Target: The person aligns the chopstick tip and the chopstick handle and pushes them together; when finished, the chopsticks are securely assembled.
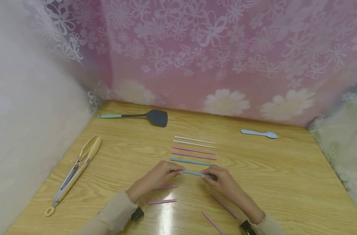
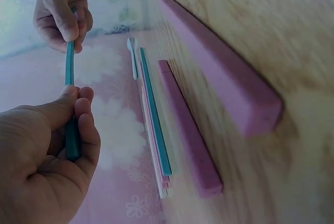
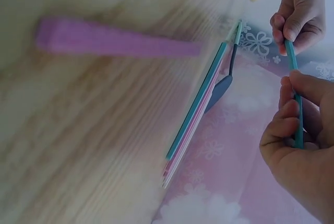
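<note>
Both hands hold one blue chopstick [image 1: 192, 173] level above the table, in front of a row of chopsticks. My left hand [image 1: 163, 173] pinches its left end between thumb and fingers. Its right end is in the grip of my right hand [image 1: 222, 179], partly hidden by the fingers. Just beyond lies another blue chopstick [image 1: 190, 161], parallel to it. Farther back in the row are two pink chopsticks [image 1: 194, 150] and two white chopsticks [image 1: 194, 142]. Below my left hand lie two pink sticks [image 1: 162, 201]; two more pink sticks [image 1: 224, 206] slant near my right forearm.
Yellow-tipped tongs [image 1: 72, 176] lie at the left of the wooden table [image 1: 284, 176]. A dark turner with a green handle [image 1: 158, 118] rests at the back left, and a pale blue spoon [image 1: 259, 133] at the back right. A pink flowered curtain [image 1: 178, 58] hangs behind the table.
</note>
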Tool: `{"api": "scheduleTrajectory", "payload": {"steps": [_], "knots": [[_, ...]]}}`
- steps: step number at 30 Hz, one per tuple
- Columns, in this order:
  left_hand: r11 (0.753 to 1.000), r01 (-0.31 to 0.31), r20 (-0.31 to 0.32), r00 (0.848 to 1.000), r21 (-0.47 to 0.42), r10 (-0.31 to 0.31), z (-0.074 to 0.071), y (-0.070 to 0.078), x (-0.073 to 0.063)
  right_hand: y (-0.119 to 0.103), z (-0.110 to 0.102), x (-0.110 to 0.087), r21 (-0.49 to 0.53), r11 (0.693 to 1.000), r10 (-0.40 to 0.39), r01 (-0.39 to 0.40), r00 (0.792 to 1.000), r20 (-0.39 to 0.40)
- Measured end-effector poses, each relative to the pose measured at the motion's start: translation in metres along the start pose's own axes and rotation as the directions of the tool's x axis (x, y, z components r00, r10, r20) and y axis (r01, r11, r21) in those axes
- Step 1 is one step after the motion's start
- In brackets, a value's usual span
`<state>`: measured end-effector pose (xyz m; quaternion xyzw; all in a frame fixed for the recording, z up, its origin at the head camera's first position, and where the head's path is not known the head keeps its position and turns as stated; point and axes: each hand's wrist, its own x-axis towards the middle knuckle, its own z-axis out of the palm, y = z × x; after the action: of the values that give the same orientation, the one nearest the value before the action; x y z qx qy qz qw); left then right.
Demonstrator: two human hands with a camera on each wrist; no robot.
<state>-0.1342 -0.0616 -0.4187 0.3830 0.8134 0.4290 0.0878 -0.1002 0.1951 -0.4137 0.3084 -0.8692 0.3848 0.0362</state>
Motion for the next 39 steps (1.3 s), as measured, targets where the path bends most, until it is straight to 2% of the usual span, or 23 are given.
{"api": "scheduleTrajectory", "payload": {"steps": [8,11,15,18,27,32,39], "knots": [[0.998,0.045,0.001,0.999,0.038,-0.045,-0.004,-0.001,0.003,0.008,-0.005,0.001,-0.078,0.997,-0.02,0.012,0.993,-0.114],[0.997,0.07,0.0,0.998,0.041,-0.07,-0.006,-0.004,0.003,0.01,-0.008,0.0,-0.089,0.996,-0.014,0.002,0.992,-0.128],[0.997,0.066,-0.003,0.998,0.042,-0.066,-0.008,-0.007,0.004,0.014,-0.008,0.0,-0.111,0.994,-0.021,0.006,0.991,-0.135],[0.996,0.07,-0.007,0.998,0.055,-0.07,-0.008,-0.009,0.005,0.016,-0.007,0.001,-0.117,0.993,-0.017,0.002,0.992,-0.126],[0.976,0.188,-0.063,0.981,0.114,-0.181,-0.014,-0.02,0.008,0.028,-0.006,0.005,-0.131,0.987,0.083,-0.095,0.992,-0.095],[0.966,0.226,-0.035,0.974,0.127,-0.224,-0.016,-0.025,0.009,0.035,-0.006,0.008,-0.138,0.979,0.147,-0.15,0.989,-0.036],[0.959,0.249,0.001,0.968,0.137,-0.252,-0.013,-0.033,0.015,0.042,-0.006,0.015,-0.169,0.959,0.241,-0.227,0.968,0.069]]}}
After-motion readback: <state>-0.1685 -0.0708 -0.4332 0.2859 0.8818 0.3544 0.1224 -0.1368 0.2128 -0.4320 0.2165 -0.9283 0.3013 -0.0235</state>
